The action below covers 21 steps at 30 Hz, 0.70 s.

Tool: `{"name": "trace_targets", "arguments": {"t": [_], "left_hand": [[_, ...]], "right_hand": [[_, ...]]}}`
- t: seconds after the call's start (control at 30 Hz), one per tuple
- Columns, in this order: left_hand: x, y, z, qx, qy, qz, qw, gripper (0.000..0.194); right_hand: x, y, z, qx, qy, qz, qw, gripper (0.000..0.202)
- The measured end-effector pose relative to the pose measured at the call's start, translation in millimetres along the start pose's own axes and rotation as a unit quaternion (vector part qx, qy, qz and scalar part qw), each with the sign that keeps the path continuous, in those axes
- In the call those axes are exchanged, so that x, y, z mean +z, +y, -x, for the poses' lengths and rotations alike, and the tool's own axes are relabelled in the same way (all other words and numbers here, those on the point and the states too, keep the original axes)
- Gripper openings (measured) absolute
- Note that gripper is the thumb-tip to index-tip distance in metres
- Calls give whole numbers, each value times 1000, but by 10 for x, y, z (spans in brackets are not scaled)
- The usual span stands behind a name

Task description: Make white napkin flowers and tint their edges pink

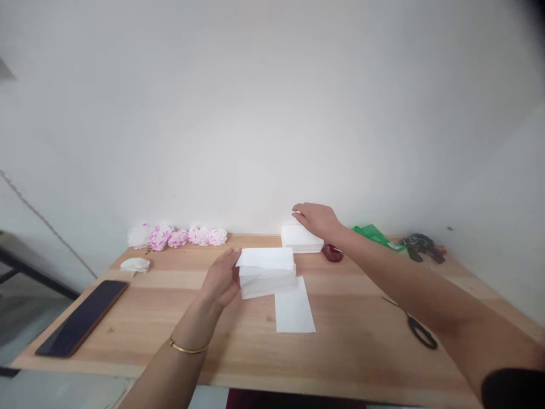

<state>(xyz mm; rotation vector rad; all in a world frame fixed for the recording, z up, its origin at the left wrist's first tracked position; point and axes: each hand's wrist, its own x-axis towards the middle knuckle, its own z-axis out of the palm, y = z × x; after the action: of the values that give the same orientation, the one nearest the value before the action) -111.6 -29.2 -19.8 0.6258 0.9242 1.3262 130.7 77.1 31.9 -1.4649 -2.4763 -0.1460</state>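
My left hand is closed round the left end of a stack of white paper napkins, thumb at the top edge. The top sheet lies slightly askew over the layers below. Under the stack's right side, a single white sheet lies flat on the table. My right hand is reaching to the back, just above a second white napkin stack. Its thumb and fingers are curled close together; whatever may be between them is too small to make out.
Pink-and-white paper bunches line the table's back left. Nearer are a small white paper flower and a phone. A dark red object, green plastic, a dark crumpled bag and scissors are at right, near my forearm.
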Motion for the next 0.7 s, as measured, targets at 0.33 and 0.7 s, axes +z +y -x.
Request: {"name": "trace_targets", "arguments": {"t": [0.33, 0.7], "left_hand": [[419, -133, 41, -21, -55, -7, 998, 21], [460, -633, 294, -20, -141, -252, 957, 27]], "right_hand": [[80, -544, 867, -153, 22, -247, 957, 17], [80, -132, 1253, 90, 87, -409, 904, 21]]}}
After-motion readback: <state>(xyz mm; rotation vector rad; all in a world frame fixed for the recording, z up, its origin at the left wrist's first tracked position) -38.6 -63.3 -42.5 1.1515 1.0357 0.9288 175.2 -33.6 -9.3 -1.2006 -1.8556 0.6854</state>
